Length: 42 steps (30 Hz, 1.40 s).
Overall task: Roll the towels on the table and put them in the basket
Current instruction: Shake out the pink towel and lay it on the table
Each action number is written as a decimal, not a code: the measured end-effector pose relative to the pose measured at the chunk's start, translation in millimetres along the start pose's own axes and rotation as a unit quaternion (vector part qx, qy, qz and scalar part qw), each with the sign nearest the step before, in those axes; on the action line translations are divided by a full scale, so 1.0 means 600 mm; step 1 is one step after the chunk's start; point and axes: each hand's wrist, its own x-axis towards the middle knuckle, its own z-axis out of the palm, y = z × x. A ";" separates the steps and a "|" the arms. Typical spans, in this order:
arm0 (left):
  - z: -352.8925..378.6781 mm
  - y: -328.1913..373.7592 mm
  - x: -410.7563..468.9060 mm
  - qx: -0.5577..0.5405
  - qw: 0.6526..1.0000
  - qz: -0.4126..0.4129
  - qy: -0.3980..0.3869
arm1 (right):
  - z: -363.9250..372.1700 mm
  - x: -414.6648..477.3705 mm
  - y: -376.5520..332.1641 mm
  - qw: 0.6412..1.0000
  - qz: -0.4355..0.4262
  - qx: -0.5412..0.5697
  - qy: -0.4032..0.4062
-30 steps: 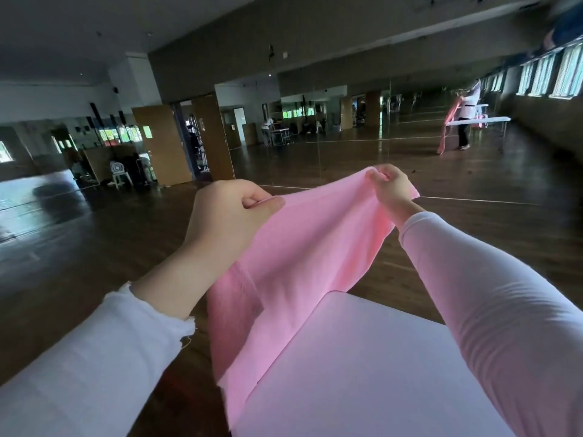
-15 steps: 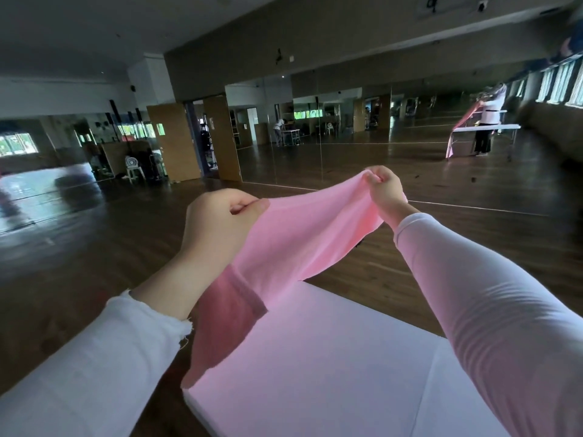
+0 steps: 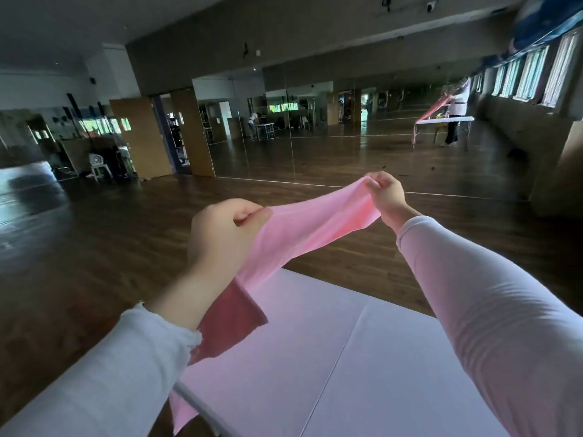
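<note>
Towel (image 3: 315,228) is now pulled tauter and flatter between the hands than a second ago, and more of the white counter (image 3: 362,357) is uncovered. Left grip (image 3: 220,238) pinches one top corner, thumb over curled fingers. Right grip (image 3: 386,195) pinches the other corner, farther out. Towel hangs in the air over the counter, its tail draping past the near left edge. Probably the spreading-out step: nothing rolled yet, basket not in view.
</note>
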 end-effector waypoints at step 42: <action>0.279 0.513 -0.491 0.103 0.993 -0.064 0.010 | -0.668 -0.105 0.236 0.974 -0.070 -0.141 -0.160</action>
